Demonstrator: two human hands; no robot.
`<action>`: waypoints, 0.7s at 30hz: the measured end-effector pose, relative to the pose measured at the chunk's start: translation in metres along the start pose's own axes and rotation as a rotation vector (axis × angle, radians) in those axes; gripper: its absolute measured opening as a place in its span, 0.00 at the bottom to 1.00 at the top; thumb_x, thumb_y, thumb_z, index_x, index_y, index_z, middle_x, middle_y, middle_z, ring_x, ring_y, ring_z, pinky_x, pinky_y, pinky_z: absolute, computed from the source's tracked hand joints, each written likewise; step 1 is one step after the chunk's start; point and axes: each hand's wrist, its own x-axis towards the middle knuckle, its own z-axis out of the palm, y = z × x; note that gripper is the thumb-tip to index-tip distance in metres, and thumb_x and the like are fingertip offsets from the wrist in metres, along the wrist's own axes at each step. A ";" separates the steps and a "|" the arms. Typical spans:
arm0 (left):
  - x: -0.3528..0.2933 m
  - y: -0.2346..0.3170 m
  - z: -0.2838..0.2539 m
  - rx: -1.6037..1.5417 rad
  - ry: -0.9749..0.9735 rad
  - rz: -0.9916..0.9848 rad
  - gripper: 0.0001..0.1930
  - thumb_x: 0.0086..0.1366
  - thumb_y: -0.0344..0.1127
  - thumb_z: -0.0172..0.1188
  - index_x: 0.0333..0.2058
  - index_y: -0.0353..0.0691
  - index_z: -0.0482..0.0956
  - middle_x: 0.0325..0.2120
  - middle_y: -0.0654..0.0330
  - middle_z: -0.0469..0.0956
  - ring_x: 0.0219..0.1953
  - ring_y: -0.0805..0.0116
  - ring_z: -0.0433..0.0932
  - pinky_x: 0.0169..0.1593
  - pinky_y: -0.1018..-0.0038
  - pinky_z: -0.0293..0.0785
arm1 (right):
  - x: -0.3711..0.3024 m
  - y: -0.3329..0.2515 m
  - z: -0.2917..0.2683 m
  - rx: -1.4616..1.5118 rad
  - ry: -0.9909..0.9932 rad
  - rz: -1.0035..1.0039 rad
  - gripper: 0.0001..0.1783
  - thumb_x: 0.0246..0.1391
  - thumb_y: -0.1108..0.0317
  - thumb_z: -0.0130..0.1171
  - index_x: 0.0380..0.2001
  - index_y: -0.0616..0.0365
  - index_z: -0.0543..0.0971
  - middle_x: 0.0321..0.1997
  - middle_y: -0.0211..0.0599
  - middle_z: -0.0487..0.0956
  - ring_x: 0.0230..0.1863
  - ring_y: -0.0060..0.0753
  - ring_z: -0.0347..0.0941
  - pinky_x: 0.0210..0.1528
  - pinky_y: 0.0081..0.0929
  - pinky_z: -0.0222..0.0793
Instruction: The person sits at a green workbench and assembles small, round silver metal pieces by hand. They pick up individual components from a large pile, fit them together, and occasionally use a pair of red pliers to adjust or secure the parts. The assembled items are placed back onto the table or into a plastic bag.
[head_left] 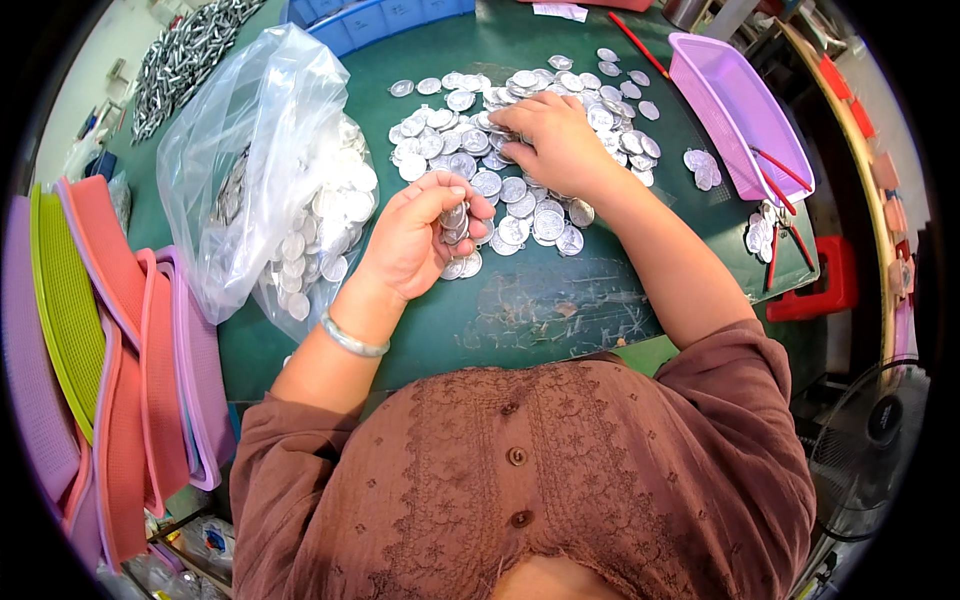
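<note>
Several round silver-coloured medals (455,222), some with small loops at the rim, sit in my left hand (412,228), its fingers curled round them. My right hand (560,140) rests over the far part of a loose pile of the same medals (520,205), thumb and fingers apart and touching it. What lies under its palm is hidden. Left of my hands, a clear plastic bag (250,130) lies open with many more medals (345,200) in and before its mouth.
A green table (520,310) with scuffed paint bears everything. At the right are a purple basket (740,110), red-handled pliers (790,240) and a red stool (825,280). Stacked coloured baskets (120,370) stand left. Beyond are a blue bin (390,25) and a heap of metal parts (190,60).
</note>
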 end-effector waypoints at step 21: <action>0.000 0.001 0.003 0.089 0.068 -0.004 0.11 0.60 0.35 0.45 0.39 0.37 0.70 0.22 0.65 0.70 0.27 0.74 0.72 0.27 0.82 0.66 | -0.003 -0.001 -0.003 0.097 -0.085 -0.017 0.21 0.38 0.70 0.58 0.40 0.54 0.71 0.36 0.33 0.73 0.43 0.37 0.65 0.47 0.34 0.55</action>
